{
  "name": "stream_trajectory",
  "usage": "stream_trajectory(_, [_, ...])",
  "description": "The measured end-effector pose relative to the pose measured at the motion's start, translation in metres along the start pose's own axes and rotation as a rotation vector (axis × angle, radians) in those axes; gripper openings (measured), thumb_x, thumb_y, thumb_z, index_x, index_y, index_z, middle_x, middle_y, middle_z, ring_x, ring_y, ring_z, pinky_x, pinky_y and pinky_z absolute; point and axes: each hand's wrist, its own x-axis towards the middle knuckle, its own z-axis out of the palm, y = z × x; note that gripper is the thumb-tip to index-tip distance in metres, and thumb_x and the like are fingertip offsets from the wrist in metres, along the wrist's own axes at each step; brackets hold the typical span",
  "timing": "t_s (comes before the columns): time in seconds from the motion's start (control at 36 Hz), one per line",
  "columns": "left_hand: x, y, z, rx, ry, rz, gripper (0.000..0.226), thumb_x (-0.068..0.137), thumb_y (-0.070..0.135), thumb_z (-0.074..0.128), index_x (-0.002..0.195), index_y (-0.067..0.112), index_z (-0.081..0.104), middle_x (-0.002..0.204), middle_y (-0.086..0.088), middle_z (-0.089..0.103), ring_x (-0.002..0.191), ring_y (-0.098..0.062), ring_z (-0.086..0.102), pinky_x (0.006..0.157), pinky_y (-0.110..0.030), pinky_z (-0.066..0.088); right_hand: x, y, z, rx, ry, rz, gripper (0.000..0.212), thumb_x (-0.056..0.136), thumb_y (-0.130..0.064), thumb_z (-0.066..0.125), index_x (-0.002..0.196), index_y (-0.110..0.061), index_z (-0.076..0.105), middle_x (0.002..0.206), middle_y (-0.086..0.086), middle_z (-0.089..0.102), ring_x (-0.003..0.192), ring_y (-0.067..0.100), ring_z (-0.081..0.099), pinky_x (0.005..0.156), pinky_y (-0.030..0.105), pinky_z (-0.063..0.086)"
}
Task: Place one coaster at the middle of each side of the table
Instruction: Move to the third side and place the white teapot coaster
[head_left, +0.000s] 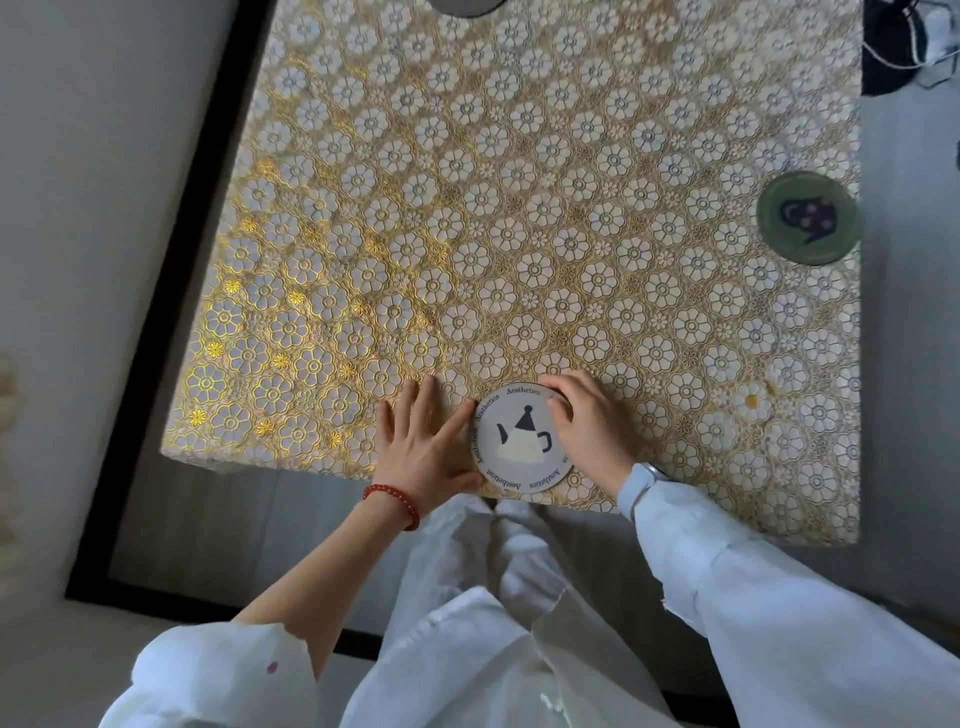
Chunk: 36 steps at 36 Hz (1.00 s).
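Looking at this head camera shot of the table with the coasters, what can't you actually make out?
- Far coaster: head view, cut off by the top edge; its design is unseen.
- Dark object top right: cropped by the frame, unidentifiable.
- Grey coaster: its right rim and part of the lettering are covered by the right hand.
- Left side of the table: no coaster is visible there.

Both hands reach toward 12 o'clock. The left hand (423, 447) lies flat, palm down, fingers spread, a red bead bracelet (393, 503) at its wrist. The right hand (587, 423) is curled, fingertips bent toward 9 o'clock.
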Motion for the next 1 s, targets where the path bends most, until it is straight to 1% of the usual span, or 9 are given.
stream_trajectory(0.14, [0.001, 0.001, 0.000, 0.007, 0.003, -0.005, 0.097, 0.058, 0.069, 0.062, 0.136, 0.048, 0.008, 0.154, -0.013, -0.004, 0.140, -0.033, -0.011, 0.108, -0.059, -0.009, -0.003, 0.005, 0.001, -0.028, 0.026, -0.019, 0.038, 0.087, -0.009, 0.050, 0.125, -0.013, 0.049, 0.115, 0.007, 0.053, 0.110, 0.020, 0.045, 0.094, 0.028, 0.039])
stream_trajectory(0.22, [0.000, 0.002, -0.001, 0.011, -0.003, -0.009, 0.099, 0.058, 0.068, 0.063, 0.136, 0.048, 0.006, 0.154, -0.012, -0.005, 0.140, -0.033, -0.012, 0.108, -0.059, -0.010, -0.008, 0.008, -0.003, -0.060, 0.035, -0.033, 0.042, 0.086, -0.008, 0.050, 0.127, -0.013, 0.045, 0.120, 0.008, 0.049, 0.114, 0.019, 0.043, 0.096, 0.029, 0.040])
stream_trajectory(0.31, [0.001, 0.005, -0.002, 0.023, -0.006, -0.012, 0.100, 0.058, 0.069, 0.063, 0.136, 0.048, 0.004, 0.154, -0.011, -0.006, 0.139, -0.034, -0.012, 0.107, -0.060, -0.010, -0.018, 0.017, -0.008, -0.152, 0.004, -0.102, 0.048, 0.083, -0.008, 0.054, 0.130, -0.009, 0.042, 0.124, 0.011, 0.049, 0.117, 0.022, 0.041, 0.103, 0.030, 0.031])
stream_trajectory(0.36, [0.002, 0.007, -0.002, 0.029, -0.010, -0.011, 0.100, 0.058, 0.069, 0.063, 0.136, 0.048, 0.003, 0.154, -0.010, -0.006, 0.139, -0.035, -0.012, 0.105, -0.061, -0.011, -0.026, 0.024, -0.010, -0.218, -0.073, -0.136, 0.057, 0.083, -0.017, 0.056, 0.135, -0.009, 0.035, 0.130, 0.011, 0.045, 0.121, 0.023, 0.037, 0.105, 0.033, 0.026])
stream_trajectory(0.47, [0.001, 0.007, -0.002, 0.021, -0.010, -0.009, 0.100, 0.059, 0.067, 0.064, 0.137, 0.047, 0.005, 0.154, -0.011, -0.007, 0.139, -0.035, -0.013, 0.106, -0.062, -0.010, -0.036, 0.038, -0.007, -0.416, -0.271, -0.177, 0.082, 0.079, -0.049, 0.053, 0.143, -0.020, 0.009, 0.148, 0.003, 0.022, 0.135, 0.020, 0.017, 0.112, 0.045, 0.016])
stream_trajectory(0.56, [0.001, 0.007, -0.002, 0.014, 0.000, -0.003, 0.099, 0.059, 0.066, 0.064, 0.137, 0.048, 0.005, 0.154, -0.011, -0.006, 0.139, -0.036, -0.012, 0.106, -0.062, -0.011, -0.037, 0.042, -0.007, -0.448, -0.315, -0.197, 0.091, 0.076, -0.056, 0.053, 0.143, -0.024, 0.000, 0.151, 0.001, 0.011, 0.139, 0.019, 0.006, 0.113, 0.048, 0.009])
stream_trajectory(0.75, [0.001, 0.006, 0.000, 0.029, -0.003, -0.005, 0.098, 0.059, 0.067, 0.063, 0.136, 0.049, 0.003, 0.154, -0.010, -0.007, 0.139, -0.035, -0.013, 0.104, -0.060, -0.014, -0.034, 0.041, -0.004, -0.485, -0.287, -0.214, 0.093, 0.074, -0.056, 0.057, 0.142, -0.023, 0.003, 0.151, 0.002, 0.015, 0.138, 0.021, 0.009, 0.111, 0.048, 0.014])
stream_trajectory(0.94, [0.002, 0.006, -0.004, 0.084, -0.029, -0.022, 0.098, 0.056, 0.075, 0.058, 0.134, 0.051, 0.004, 0.155, -0.007, -0.006, 0.140, -0.034, -0.008, 0.108, -0.061, -0.004, -0.031, 0.033, -0.006, -0.570, -0.305, -0.225, 0.094, 0.074, -0.056, 0.056, 0.141, -0.022, 0.001, 0.147, 0.004, 0.021, 0.135, 0.024, 0.015, 0.109, 0.048, 0.020])
stream_trajectory(1.0, [0.003, 0.009, -0.008, 0.102, -0.065, -0.023, 0.100, 0.054, 0.077, 0.058, 0.134, 0.051, 0.004, 0.154, -0.006, -0.006, 0.140, -0.034, -0.007, 0.109, -0.061, -0.003, -0.027, 0.025, -0.007, -0.571, -0.297, -0.188, 0.088, 0.074, -0.057, 0.050, 0.140, -0.025, 0.001, 0.142, 0.004, 0.026, 0.131, 0.024, 0.021, 0.109, 0.051, 0.017])
